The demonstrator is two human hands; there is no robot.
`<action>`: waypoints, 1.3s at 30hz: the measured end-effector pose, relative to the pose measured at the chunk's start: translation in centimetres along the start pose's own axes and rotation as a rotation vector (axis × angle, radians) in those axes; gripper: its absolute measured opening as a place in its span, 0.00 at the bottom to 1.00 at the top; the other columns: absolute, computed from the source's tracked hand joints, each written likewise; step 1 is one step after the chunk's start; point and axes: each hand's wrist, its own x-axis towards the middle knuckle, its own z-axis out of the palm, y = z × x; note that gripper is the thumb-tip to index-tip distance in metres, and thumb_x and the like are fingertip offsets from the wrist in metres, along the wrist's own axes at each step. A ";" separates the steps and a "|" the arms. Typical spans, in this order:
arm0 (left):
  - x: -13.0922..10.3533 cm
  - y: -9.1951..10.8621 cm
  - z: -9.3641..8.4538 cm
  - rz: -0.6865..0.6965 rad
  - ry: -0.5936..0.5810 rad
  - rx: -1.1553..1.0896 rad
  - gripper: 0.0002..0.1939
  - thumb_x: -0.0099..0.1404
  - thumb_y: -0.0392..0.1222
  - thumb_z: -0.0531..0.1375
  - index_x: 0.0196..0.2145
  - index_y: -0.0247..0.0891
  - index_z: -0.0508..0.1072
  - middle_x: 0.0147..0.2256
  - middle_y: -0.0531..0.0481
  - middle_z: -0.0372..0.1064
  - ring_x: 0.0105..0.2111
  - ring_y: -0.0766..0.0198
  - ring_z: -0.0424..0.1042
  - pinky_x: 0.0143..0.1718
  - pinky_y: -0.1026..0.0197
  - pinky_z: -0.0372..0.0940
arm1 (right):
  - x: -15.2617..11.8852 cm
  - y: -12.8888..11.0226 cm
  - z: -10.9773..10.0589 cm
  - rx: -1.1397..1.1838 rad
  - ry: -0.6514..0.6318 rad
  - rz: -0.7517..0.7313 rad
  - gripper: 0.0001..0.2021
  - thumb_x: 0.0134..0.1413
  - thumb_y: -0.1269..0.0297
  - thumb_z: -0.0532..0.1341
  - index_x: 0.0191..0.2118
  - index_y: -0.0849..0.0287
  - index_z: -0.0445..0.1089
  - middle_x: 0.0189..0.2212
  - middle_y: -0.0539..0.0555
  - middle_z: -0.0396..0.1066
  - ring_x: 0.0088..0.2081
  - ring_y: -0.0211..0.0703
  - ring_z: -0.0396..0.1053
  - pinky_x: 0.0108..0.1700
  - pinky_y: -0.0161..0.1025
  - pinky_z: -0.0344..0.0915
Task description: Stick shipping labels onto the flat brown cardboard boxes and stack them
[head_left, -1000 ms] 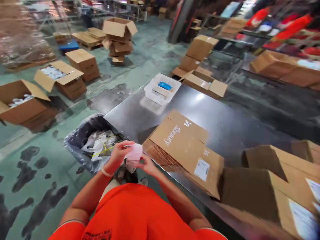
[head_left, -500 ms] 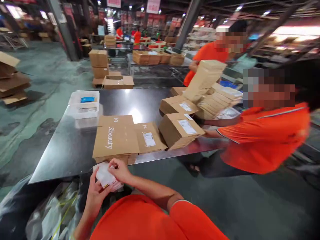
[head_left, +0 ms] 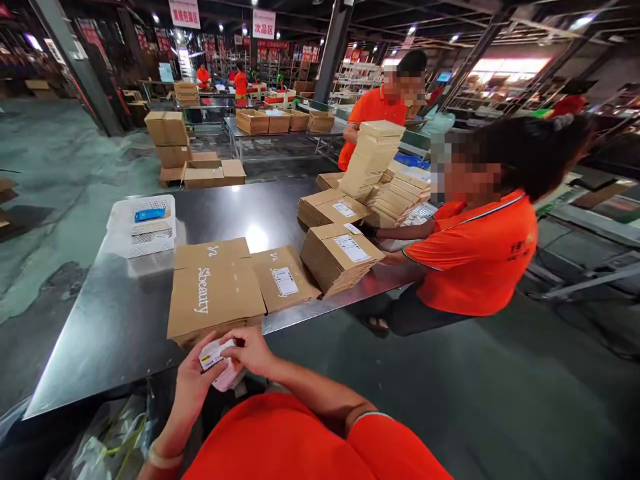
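Observation:
Close to my body, below the table's front edge, both hands hold a small stack of printed labels (head_left: 215, 353), white on top with a yellow patch and pinkish underneath. My left hand (head_left: 191, 373) grips the stack from the left, thumb and fingers on its edges. My right hand (head_left: 250, 348) pinches its right side, fingertips on the top label. Just beyond them lies a pile of flat brown cartons (head_left: 220, 283) printed "S'beauty". Beside it rests a smaller carton pile (head_left: 275, 263) bearing a shipping label, then a taller labelled stack (head_left: 333, 260).
A white plastic basket (head_left: 120, 233) with a blue packet (head_left: 150, 214) stands on the metal table (head_left: 125, 320), left. A co-worker in orange (head_left: 475, 260) sits at the right, hands by the cartons; another person (head_left: 375, 110) stands behind. Plastic bags (head_left: 110, 433) lie at lower left.
The view has swung right, so the scene sits further left. The large white sheet surface in my hands has given way to a label face with yellow and print.

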 end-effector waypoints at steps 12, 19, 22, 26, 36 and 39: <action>-0.2 1.2 0.2 -0.059 0.069 0.081 0.26 0.41 0.41 0.77 0.41 0.36 0.87 0.36 0.44 0.86 0.37 0.49 0.83 0.45 0.51 0.77 | -1.1 0.3 0.1 -0.265 0.037 -0.401 0.11 0.64 0.57 0.65 0.36 0.50 0.85 0.32 0.56 0.82 0.35 0.49 0.77 0.41 0.45 0.74; 0.2 0.4 -0.5 -0.150 -0.041 -0.083 0.25 0.38 0.38 0.79 0.38 0.34 0.87 0.35 0.44 0.86 0.35 0.51 0.82 0.45 0.51 0.76 | 0.1 -1.8 -0.8 -0.467 0.110 -0.568 0.13 0.67 0.62 0.60 0.35 0.53 0.81 0.52 0.61 0.77 0.48 0.50 0.76 0.50 0.48 0.73; 0.2 -0.8 -0.3 -0.230 -0.197 -0.135 0.23 0.38 0.44 0.81 0.34 0.32 0.87 0.36 0.40 0.86 0.36 0.48 0.83 0.49 0.47 0.76 | 5.3 -5.4 -2.9 -0.484 0.180 -0.541 0.09 0.64 0.62 0.62 0.34 0.55 0.78 0.52 0.61 0.75 0.53 0.53 0.73 0.54 0.50 0.71; 0.3 -2.5 0.9 -0.304 -0.165 -0.216 0.31 0.35 0.50 0.83 0.37 0.32 0.88 0.38 0.37 0.86 0.37 0.45 0.83 0.48 0.44 0.76 | 15.1 -8.3 -4.9 -0.516 0.221 -0.369 0.05 0.56 0.66 0.66 0.29 0.57 0.73 0.45 0.58 0.75 0.49 0.51 0.73 0.55 0.49 0.70; 0.2 -6.7 -0.9 -0.219 -0.236 -0.054 0.34 0.34 0.65 0.81 0.31 0.34 0.86 0.33 0.37 0.85 0.36 0.43 0.82 0.46 0.44 0.75 | 18.8 -7.2 -3.2 -0.983 0.317 -0.305 0.37 0.57 0.66 0.71 0.71 0.59 0.64 0.73 0.69 0.58 0.74 0.67 0.52 0.72 0.63 0.53; -0.1 -5.8 -2.5 -0.109 -0.180 0.072 0.30 0.44 0.69 0.75 0.32 0.39 0.87 0.37 0.37 0.86 0.39 0.43 0.82 0.48 0.45 0.75 | 16.9 -6.4 -0.7 -1.070 0.051 -0.443 0.40 0.66 0.57 0.66 0.77 0.64 0.54 0.77 0.70 0.51 0.78 0.63 0.46 0.76 0.58 0.48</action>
